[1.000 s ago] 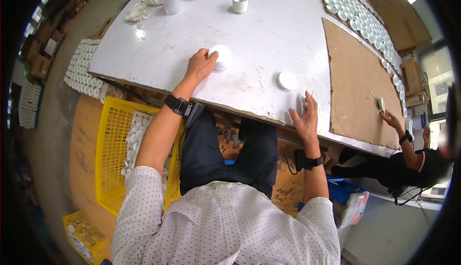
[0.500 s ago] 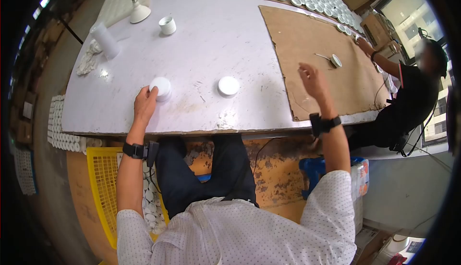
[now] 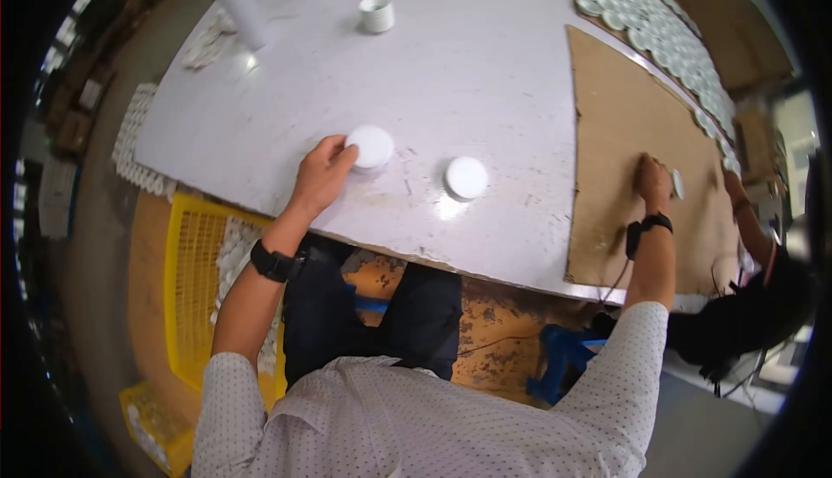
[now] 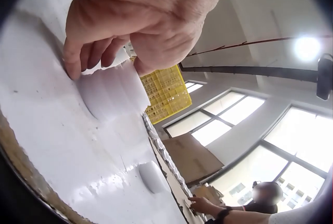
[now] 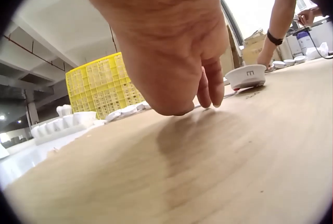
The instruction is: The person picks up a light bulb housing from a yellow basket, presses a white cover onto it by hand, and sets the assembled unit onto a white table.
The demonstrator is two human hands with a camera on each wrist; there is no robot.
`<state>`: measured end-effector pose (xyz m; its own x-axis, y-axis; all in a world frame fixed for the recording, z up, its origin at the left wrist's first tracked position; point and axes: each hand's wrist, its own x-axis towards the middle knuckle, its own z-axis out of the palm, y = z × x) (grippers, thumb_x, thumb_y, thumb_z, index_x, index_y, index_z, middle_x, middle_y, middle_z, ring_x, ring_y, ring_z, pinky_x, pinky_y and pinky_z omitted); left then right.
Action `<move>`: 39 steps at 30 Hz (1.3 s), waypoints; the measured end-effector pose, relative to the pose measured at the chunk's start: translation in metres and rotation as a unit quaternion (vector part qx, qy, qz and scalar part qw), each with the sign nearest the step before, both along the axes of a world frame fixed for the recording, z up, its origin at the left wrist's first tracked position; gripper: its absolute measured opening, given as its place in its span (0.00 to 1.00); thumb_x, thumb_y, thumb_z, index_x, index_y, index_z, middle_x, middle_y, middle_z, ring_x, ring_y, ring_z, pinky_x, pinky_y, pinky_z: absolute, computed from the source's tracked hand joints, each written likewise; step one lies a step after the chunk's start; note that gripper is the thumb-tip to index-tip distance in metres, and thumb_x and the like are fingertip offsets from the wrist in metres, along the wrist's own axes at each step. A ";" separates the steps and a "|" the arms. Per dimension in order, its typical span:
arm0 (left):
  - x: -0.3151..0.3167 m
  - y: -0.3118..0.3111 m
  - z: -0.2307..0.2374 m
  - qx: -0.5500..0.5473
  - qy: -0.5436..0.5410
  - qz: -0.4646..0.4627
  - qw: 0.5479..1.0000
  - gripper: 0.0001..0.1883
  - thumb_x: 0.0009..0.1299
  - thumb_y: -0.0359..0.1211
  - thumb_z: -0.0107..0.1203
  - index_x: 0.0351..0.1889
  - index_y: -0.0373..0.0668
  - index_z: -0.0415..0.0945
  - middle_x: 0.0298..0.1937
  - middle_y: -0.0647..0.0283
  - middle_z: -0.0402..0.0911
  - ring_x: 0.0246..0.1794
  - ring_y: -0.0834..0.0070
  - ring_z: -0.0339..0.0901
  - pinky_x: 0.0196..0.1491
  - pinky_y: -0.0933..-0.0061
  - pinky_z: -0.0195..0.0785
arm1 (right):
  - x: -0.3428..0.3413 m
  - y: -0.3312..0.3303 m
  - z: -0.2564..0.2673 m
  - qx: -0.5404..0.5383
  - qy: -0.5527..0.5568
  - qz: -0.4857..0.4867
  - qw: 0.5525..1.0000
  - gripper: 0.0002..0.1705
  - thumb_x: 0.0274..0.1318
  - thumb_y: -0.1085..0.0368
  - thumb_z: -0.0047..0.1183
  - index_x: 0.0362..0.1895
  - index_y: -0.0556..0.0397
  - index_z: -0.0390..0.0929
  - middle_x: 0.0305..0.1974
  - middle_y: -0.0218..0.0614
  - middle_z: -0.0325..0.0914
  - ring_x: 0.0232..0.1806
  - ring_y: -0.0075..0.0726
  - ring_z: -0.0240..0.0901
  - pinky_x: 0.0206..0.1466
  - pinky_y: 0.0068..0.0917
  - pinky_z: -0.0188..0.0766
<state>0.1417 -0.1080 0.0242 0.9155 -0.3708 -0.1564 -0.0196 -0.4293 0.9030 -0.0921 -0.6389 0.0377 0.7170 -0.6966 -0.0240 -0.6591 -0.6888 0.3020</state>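
Note:
My left hand (image 3: 325, 175) holds a short stack of round white pieces (image 3: 369, 147) near the table's front edge, thumb over its top and fingers along its side. In the left wrist view the stack (image 4: 115, 91) has a layered side. A single round white piece (image 3: 466, 177) lies to its right. Over the brown board, my right hand (image 3: 656, 182) reaches down with fingertips at the surface, beside a small white dish (image 5: 246, 76) with a dark mark on its side. The dish's thin handle runs toward these fingers; I cannot tell whether they pinch it.
On the white table (image 3: 459, 71) stand a white cup (image 3: 377, 14), a translucent cylinder (image 3: 242, 12) and a crumpled cloth (image 3: 206, 45). Rows of white dishes (image 3: 646, 32) line the far side of the brown board (image 3: 615, 105). Another person's arm (image 3: 752, 218) reaches in at right.
My right hand has moved right and down from above the table onto the brown board, beside the handled dish. The left hand stays at the stack. The head view has turned.

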 end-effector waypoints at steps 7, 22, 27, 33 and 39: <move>-0.002 0.006 0.006 -0.045 0.018 -0.015 0.999 0.20 0.66 0.37 0.47 0.50 0.32 0.66 0.44 0.57 0.74 0.42 0.75 0.71 0.45 0.75 0.65 | 0.005 0.009 0.009 -0.043 0.062 0.054 0.996 0.10 0.52 0.69 0.38 0.36 0.53 0.71 0.40 0.42 0.72 0.45 0.48 0.69 0.45 0.39 0.67; -0.122 0.046 0.015 -0.202 0.171 -0.190 0.946 0.11 0.68 0.29 0.43 0.42 0.31 0.71 0.46 0.54 0.75 0.43 0.71 0.75 0.37 0.80 0.68 | -0.065 0.252 -0.006 0.075 -0.352 0.252 0.899 0.14 0.48 0.74 0.47 0.43 0.56 0.73 0.38 0.47 0.74 0.38 0.50 0.73 0.37 0.35 0.72; -0.156 0.026 0.000 -0.232 0.320 -0.246 0.885 0.18 0.67 0.32 0.48 0.52 0.33 0.63 0.50 0.54 0.71 0.47 0.69 0.73 0.41 0.78 0.70 | -0.082 0.363 -0.005 0.155 -0.403 0.392 0.812 0.24 0.35 0.80 0.50 0.45 0.59 0.73 0.40 0.48 0.72 0.38 0.48 0.73 0.40 0.32 0.73; -0.175 -0.001 -0.020 -0.307 0.442 -0.166 0.826 0.31 0.57 0.27 0.58 0.56 0.29 0.54 0.54 0.49 0.65 0.39 0.71 0.74 0.36 0.78 0.71 | -0.074 0.441 -0.025 0.228 -0.398 0.480 0.748 0.21 0.33 0.77 0.53 0.41 0.61 0.75 0.41 0.46 0.73 0.38 0.45 0.73 0.37 0.31 0.73; -0.173 0.019 -0.026 -0.317 0.376 -0.112 0.863 0.25 0.50 0.20 0.60 0.46 0.38 0.64 0.33 0.63 0.74 0.22 0.83 0.70 0.18 0.85 0.62 | -0.066 0.479 -0.032 0.299 -0.329 0.544 0.711 0.20 0.37 0.74 0.51 0.42 0.59 0.74 0.47 0.46 0.69 0.37 0.43 0.72 0.37 0.30 0.72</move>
<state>-0.0315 -0.0893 -0.0015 0.5375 -0.7551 -0.3753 0.6561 0.0949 0.7487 -0.1586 -0.1604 0.0062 0.8169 0.2736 0.5078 0.5002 -0.7744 -0.3875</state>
